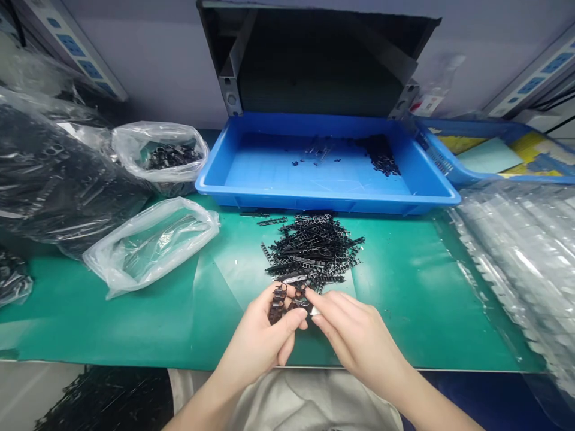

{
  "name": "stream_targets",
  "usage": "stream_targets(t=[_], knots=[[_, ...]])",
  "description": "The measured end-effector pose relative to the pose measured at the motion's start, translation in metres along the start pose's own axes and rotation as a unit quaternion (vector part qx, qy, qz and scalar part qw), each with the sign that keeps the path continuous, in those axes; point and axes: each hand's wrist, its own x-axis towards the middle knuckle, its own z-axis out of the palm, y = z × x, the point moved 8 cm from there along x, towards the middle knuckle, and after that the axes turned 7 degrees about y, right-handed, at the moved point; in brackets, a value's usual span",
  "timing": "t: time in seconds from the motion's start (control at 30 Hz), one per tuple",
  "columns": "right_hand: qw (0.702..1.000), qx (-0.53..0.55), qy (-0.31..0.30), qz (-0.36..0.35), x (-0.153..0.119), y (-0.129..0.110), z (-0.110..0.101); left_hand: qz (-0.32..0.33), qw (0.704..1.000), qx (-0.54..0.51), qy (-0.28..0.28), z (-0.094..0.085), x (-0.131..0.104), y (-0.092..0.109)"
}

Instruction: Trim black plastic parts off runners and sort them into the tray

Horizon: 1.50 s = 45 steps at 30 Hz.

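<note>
Ok so your left hand (258,335) has the black parts (277,304) pinched, the leftmost pointing roughly away from you, your right hand (357,329) is together with it, fingertips at their right side (can't tell if gripping), and the pile (314,245) sits just past both, before the tray (332,200).

A workshop: parts pile (314,248) before the blue tray (332,173), bags (157,155) left of it, power strips (83,57) behind.
</note>
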Motion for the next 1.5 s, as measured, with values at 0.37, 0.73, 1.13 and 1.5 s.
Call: stream_targets(t=[0.37, 0.73, 1.13, 1.5], knots=[[1.0, 0.015, 0.013, 0.005, -0.001, 0.002, 0.001, 0.006, 1.0, -0.003, 0.004, -0.001, 0.001, -0.002], [0.999, -0.002, 0.03, 0.028, -0.003, 0.001, 0.006, 0.033, 0.997, 0.012, 0.065, -0.002, -0.001, -0.001], [0.987, -0.116, 0.056, 0.091, 0.031, 0.044, -0.005, 0.077, 0.979, 0.004, 0.188, -0.025, -0.003, -0.002], [0.995, -0.085, 0.04, -0.022, 0.055, 0.044, -0.025, 0.168, 0.966, -0.023, 0.196, -0.054, 0.008, 0.014]])
